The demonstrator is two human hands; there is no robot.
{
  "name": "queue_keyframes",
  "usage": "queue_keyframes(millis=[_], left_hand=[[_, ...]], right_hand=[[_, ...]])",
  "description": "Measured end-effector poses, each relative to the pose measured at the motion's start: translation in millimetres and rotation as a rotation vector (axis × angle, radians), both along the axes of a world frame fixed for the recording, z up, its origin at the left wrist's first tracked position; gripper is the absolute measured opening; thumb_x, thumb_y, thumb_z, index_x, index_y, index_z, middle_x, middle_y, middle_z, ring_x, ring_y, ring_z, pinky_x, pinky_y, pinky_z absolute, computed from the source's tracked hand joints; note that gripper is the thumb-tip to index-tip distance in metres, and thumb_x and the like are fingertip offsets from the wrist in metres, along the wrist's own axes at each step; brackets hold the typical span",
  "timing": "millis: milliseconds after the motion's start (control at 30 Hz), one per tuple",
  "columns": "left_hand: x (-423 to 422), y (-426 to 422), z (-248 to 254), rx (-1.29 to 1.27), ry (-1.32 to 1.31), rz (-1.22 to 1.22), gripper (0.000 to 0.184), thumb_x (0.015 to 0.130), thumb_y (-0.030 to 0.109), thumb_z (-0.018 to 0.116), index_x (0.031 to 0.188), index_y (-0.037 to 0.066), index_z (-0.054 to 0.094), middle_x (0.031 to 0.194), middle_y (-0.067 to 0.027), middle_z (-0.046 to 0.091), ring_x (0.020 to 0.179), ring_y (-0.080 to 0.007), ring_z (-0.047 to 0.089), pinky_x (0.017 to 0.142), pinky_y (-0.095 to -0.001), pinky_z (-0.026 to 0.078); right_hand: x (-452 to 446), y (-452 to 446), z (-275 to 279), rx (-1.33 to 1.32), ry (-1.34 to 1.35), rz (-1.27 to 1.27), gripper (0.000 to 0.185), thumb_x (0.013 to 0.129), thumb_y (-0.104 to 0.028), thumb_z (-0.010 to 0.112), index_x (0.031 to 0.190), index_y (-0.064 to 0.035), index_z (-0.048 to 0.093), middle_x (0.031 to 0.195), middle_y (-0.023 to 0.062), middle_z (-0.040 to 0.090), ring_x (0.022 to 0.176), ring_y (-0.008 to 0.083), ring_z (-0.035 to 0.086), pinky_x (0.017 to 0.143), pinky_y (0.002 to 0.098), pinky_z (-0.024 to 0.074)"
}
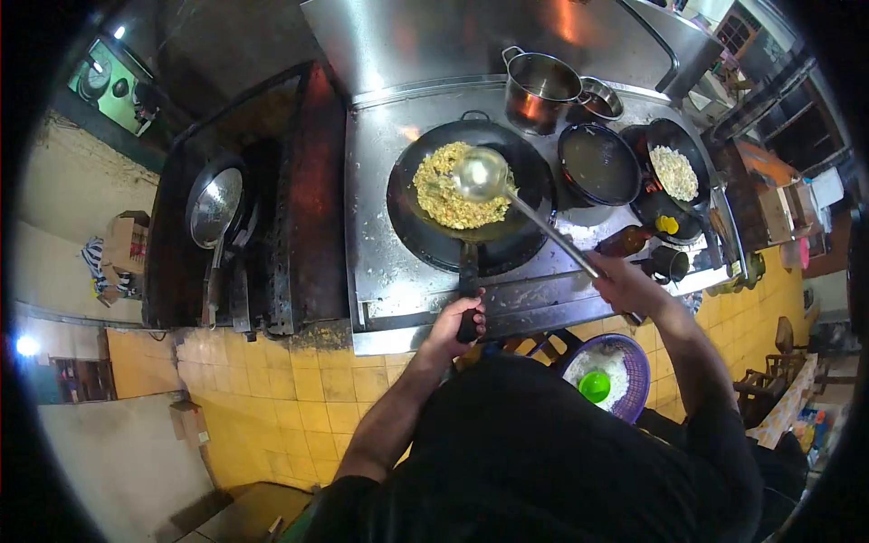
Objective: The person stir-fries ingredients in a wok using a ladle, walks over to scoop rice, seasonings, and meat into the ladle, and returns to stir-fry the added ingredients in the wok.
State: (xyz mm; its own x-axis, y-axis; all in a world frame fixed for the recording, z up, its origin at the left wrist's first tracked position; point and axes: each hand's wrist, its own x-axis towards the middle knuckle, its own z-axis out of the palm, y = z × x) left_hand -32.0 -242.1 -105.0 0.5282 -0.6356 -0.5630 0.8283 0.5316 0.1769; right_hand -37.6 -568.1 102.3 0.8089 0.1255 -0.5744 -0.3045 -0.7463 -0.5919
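Observation:
A dark wok [527, 172] sits on the steel stove, holding yellowish fried rice [453, 210] with small bits in it. My left hand [454, 323] is closed around the wok's black handle [468, 271], at the near side. In my right hand [625, 285], to the right, is the long handle of a metal ladle [561, 237]. The ladle's round bowl rests over the rice, near the wok's middle; whether it touches the rice is hard to tell.
Right of the wok are a tall steel pot [529, 107], a black pan [598, 165], a pan with pale food [654, 136] and a brown bottle [623, 241]. Below the stove edge stands a purple basket [641, 385] of rice. A strainer [215, 201] lies left.

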Motion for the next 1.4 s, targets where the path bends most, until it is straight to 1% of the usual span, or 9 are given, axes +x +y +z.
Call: queue_keyframes(millis=[100,667,767,933,1067,1233,1300,1333,1400], left_hand=[[-1,-2,4,-0.042,0.047,-0.024,0.029,0.090,0.015,0.063,0.117,0.016,0.054,0.080,0.0010,0.056,0.065,-0.0089,0.054,0.058,-0.0265,0.046],[2,-4,5,0.018,0.042,0.005,0.023,0.089,0.014,0.063,0.111,0.013,0.055,0.079,-0.0002,0.055,0.064,-0.0092,0.053,0.057,-0.0265,0.044],[1,-4,7,0.033,0.028,0.005,0.022,0.089,0.014,0.063,0.109,0.013,0.055,0.079,-0.0004,0.055,0.063,-0.0095,0.053,0.057,-0.0264,0.044],[3,-7,10,0.020,0.029,0.016,0.023,0.089,0.013,0.062,0.111,0.013,0.055,0.079,-0.0005,0.055,0.063,-0.0095,0.053,0.057,-0.0263,0.045],[1,-6,8,0.018,0.014,0.022,0.026,0.089,0.012,0.063,0.114,0.013,0.055,0.078,-0.0002,0.056,0.063,-0.0092,0.054,0.056,-0.0258,0.045],[3,-4,1,0.010,0.029,0.005,0.028,0.087,0.012,0.064,0.115,0.013,0.056,0.079,-0.0004,0.057,0.063,-0.0100,0.055,0.056,-0.0273,0.047],[5,-6,7,0.035,0.029,0.002,0.018,0.088,0.013,0.063,0.102,0.011,0.053,0.079,-0.0021,0.054,0.063,-0.0111,0.053,0.055,-0.0281,0.047],[6,-6,6,0.041,0.040,-0.002,0.022,0.087,0.012,0.064,0.107,0.012,0.056,0.079,-0.0017,0.055,0.063,-0.0109,0.054,0.055,-0.0281,0.047],[6,-5,14,0.005,0.040,-0.011,0.027,0.085,0.011,0.065,0.112,0.013,0.058,0.078,-0.0015,0.056,0.062,-0.0110,0.054,0.054,-0.0283,0.046]], right_hand=[[-14,11,-25,0.059,0.026,0.008,0.054,0.094,-0.013,0.056,0.146,-0.0112,0.043,0.066,0.0056,0.053,0.051,0.0119,0.053,0.045,0.0304,0.0444],[-32,28,-38,0.133,0.046,-0.115,0.050,0.093,-0.009,0.054,0.142,-0.0083,0.046,0.067,0.0040,0.055,0.050,0.0113,0.052,0.043,0.0297,0.0408],[-30,29,-45,0.157,0.001,-0.172,0.051,0.091,-0.008,0.054,0.141,-0.0073,0.046,0.071,0.0106,0.062,0.054,0.0186,0.058,0.049,0.0342,0.0455],[-32,10,-79,-0.065,-0.380,0.118,0.055,0.089,-0.008,0.053,0.143,-0.0047,0.044,0.092,0.0294,0.065,0.073,0.0400,0.066,0.065,0.0451,0.0522],[-45,11,-94,-0.175,-0.442,0.243,0.062,0.087,-0.008,0.057,0.146,-0.0086,0.040,0.097,0.0279,0.066,0.084,0.0413,0.068,0.072,0.0473,0.0540],[-16,-9,-103,-0.122,-0.528,0.184,0.061,0.088,-0.013,0.054,0.147,-0.0133,0.038,0.093,0.0326,0.065,0.078,0.0479,0.065,0.070,0.0539,0.0532],[-2,23,-106,-0.463,-0.305,0.063,0.057,0.090,-0.018,0.051,0.146,-0.0100,0.039,0.091,0.0310,0.066,0.082,0.0488,0.065,0.074,0.0511,0.0536],[6,30,-148,-0.462,-0.412,0.093,0.081,0.085,-0.004,0.052,0.156,-0.0176,0.014,0.081,0.0230,0.068,0.074,0.0442,0.066,0.066,0.0540,0.0516],[19,40,-249,-0.279,-0.294,-0.036,0.077,0.084,-0.003,0.048,0.154,-0.0095,0.017,0.087,0.0290,0.066,0.080,0.0437,0.067,0.070,0.0536,0.0517]])
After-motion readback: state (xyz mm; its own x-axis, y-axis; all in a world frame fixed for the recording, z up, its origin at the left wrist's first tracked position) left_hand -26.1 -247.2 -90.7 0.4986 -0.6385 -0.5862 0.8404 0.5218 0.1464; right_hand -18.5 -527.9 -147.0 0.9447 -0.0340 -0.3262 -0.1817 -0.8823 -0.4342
